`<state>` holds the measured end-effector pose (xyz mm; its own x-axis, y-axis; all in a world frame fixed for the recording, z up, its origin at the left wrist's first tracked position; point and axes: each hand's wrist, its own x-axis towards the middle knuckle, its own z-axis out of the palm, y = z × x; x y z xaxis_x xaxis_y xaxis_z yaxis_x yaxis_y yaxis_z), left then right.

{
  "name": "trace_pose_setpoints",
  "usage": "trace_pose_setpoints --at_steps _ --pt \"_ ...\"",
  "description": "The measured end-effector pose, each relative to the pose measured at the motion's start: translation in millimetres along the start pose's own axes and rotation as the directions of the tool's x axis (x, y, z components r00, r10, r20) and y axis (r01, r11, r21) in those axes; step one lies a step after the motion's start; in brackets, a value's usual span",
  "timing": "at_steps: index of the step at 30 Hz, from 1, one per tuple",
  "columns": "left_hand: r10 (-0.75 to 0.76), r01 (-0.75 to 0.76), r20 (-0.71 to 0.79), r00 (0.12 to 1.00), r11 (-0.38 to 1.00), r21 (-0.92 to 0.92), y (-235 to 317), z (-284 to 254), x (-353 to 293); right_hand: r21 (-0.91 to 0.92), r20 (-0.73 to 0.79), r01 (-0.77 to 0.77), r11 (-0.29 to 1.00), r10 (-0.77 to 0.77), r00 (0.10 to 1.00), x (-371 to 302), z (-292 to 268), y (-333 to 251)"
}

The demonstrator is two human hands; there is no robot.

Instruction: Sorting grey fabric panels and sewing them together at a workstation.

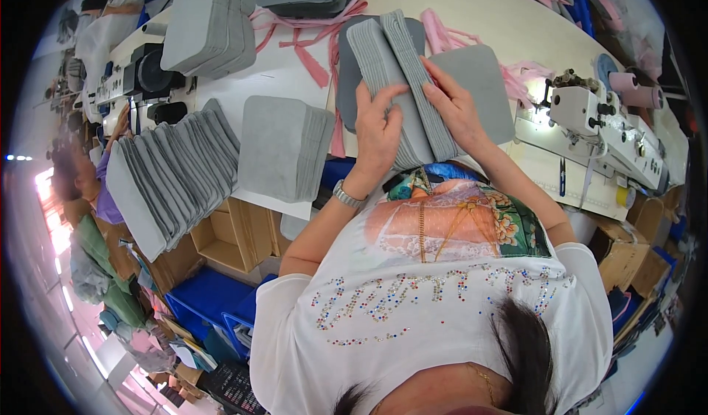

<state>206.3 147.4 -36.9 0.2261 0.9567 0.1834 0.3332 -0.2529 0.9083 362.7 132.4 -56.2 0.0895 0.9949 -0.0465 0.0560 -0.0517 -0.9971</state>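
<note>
Two thin stacks of grey fabric pads lie side by side in front of me, layered edges facing up: a left stack (367,45) and a right stack (403,40). My left hand (378,129) grips the left stack near its middle, thumb and forefinger across its edges toward the right stack. Wrapped round the right stack is my right hand (456,111), its fingers along the outer side. Beneath and beside them, flat grey pads (478,83) rest on the table; a darker one (346,83) shows at the left.
Left of my hands stand a grey pad stack (276,142), a leaning row of pads (173,172) and a taller pile (203,28). Pink fabric strips (308,61) lie behind. At right is a sewing machine (579,109) with thread cones (641,96). Another person (88,172) sits far left.
</note>
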Motion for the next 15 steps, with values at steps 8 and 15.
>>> trace_pose_setpoints --at_steps 8,15 --pt "-0.073 0.069 0.022 0.997 0.988 0.14 7.6 1.1 3.3 0.002 -0.015 0.022 1.0 -0.022 1.0 0.2 1.2 1.9" --pt "-0.097 0.096 0.009 0.995 0.993 0.066 7.1 0.5 1.8 -0.017 -0.012 0.005 1.0 -0.005 1.0 -0.9 0.9 -0.6"
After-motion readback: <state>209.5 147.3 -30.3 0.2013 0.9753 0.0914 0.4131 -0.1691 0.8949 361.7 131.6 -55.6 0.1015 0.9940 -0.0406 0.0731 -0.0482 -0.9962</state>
